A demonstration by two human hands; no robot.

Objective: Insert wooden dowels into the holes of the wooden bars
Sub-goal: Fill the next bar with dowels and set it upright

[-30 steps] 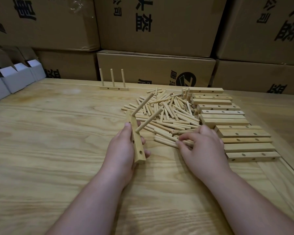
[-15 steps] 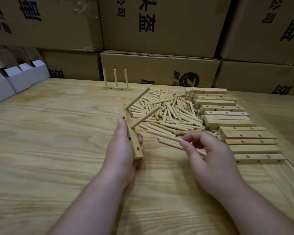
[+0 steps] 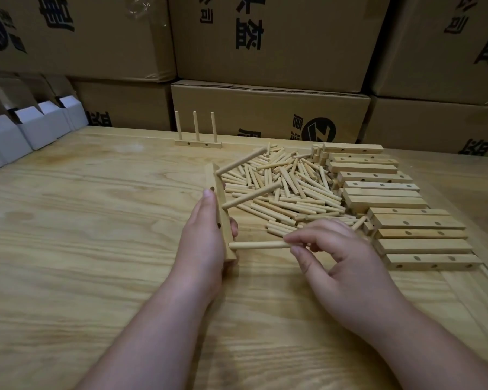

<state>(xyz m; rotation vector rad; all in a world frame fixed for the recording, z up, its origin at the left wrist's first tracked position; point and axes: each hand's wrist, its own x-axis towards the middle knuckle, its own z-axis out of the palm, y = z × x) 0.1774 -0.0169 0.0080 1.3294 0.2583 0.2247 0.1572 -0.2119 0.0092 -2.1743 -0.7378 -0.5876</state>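
the left hand (image 3: 206, 237) grips a pale square-section wooden bar (image 3: 219, 218) stood on edge on the light, grained wooden tabletop (image 3: 96, 220), fingers wrapped round its left side and thumb on the right, so the drilled face looks right toward the supply and the bar cannot slide when pushed. two round wooden dowels already seated in the bar (image 3: 241, 164) slant up and to the right from its far and middle holes, which suggests the near hole is the last one open on this face. the right hand (image 3: 335, 257) pinches a third pale wooden dowel (image 3: 258, 245) by its right end between thumb and fingertips, holding it level with its left tip at the bar's near end; whether the tip has entered the hole or only touches the face cannot be told. gripping the far end likely leaves the shaft free to travel in. just right of the bar lies a loose heap of spare dowels (image 3: 288, 187), within easy reach, and beyond it a row of unfilled drilled wooden bars (image 3: 400, 209) runs from far to near along the right side. a finished bar with three upright dowels (image 3: 197, 137) stands apart at the far edge, before stacked brown cardboard cartons (image 3: 265, 38); small white folded boxes (image 3: 26, 128) sit far left.
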